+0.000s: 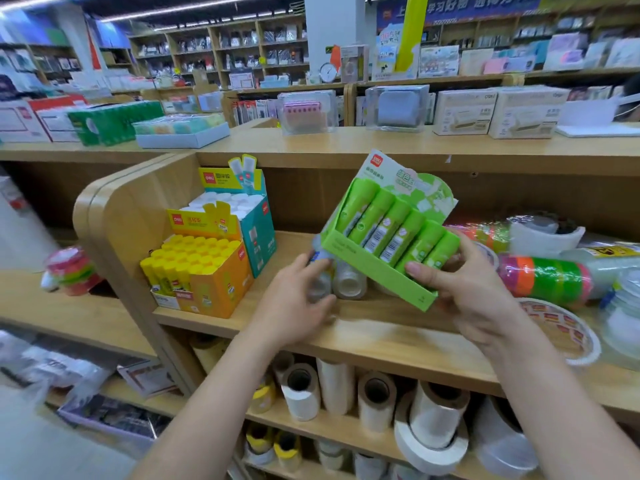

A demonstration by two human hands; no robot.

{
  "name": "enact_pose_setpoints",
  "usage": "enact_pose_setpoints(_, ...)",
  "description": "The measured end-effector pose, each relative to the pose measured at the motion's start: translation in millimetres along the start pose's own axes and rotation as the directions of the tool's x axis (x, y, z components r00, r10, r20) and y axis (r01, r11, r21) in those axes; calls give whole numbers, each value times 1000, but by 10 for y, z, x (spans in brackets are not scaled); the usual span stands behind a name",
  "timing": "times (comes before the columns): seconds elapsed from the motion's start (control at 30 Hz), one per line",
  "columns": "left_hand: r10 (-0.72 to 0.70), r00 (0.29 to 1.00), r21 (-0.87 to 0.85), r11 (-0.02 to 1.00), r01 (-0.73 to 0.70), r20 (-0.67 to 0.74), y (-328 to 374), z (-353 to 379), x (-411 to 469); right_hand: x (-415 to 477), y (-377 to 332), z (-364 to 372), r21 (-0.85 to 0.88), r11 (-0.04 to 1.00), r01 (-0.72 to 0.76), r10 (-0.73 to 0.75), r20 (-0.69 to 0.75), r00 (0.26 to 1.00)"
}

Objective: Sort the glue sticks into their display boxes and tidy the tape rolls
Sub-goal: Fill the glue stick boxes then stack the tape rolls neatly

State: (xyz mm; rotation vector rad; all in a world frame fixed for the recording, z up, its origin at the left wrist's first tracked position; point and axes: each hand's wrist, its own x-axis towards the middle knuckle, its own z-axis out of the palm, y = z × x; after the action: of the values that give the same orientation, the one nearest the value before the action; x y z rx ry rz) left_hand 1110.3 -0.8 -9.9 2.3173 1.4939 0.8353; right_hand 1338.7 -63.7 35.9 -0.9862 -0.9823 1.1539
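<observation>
My right hand grips a green display box of several green glue sticks, tilted above the shelf. My left hand curls round clear tape rolls lying on the shelf under the box. At the left stand an orange display box full of yellow-capped glue sticks and a teal display box of white-capped ones behind it. Coloured tape rolls and a wide printed tape roll lie to the right.
A curved wooden side panel closes the shelf on the left. Large tape and film rolls fill the shelf below. Boxed goods line the counter top above. A stack of coloured tape sits on the neighbouring shelf at far left.
</observation>
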Motion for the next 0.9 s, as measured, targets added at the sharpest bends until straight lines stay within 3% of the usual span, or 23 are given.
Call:
enact_pose_setpoints(0.17, 10, 961, 216, 975, 53, -277, 113, -48, -402, 162, 28, 371, -40, 999, -15, 15, -1, 1000)
enact_pose_setpoints(0.3, -79, 920, 83, 989, 120, -383, 68, -212, -802, 295, 206, 666, -96, 995, -23, 23, -5, 1000)
enact_pose_setpoints(0.4, -143, 904, -26, 989, 145, -402, -30, -367, -1039, 342, 375, 812, -282, 959, 32, -35, -9, 999)
enact_pose_setpoints(0.57, -154, 923, -111, 986, 122, -354, -170, -591, -1251, 320, 404, 942, -657, 733, 177, -144, 104, 984)
enact_pose_setpoints(0.77, -88, 938, -132, 990, 46, -335, -217, -742, -1371, 309, 335, 985, -828, 494, 265, -175, 205, 963)
enact_pose_setpoints(0.9, -79, 944, -193, 981, 17, -322, -233, -810, -1381, 362, 483, 1028, -926, 324, 194, -121, 163, 979)
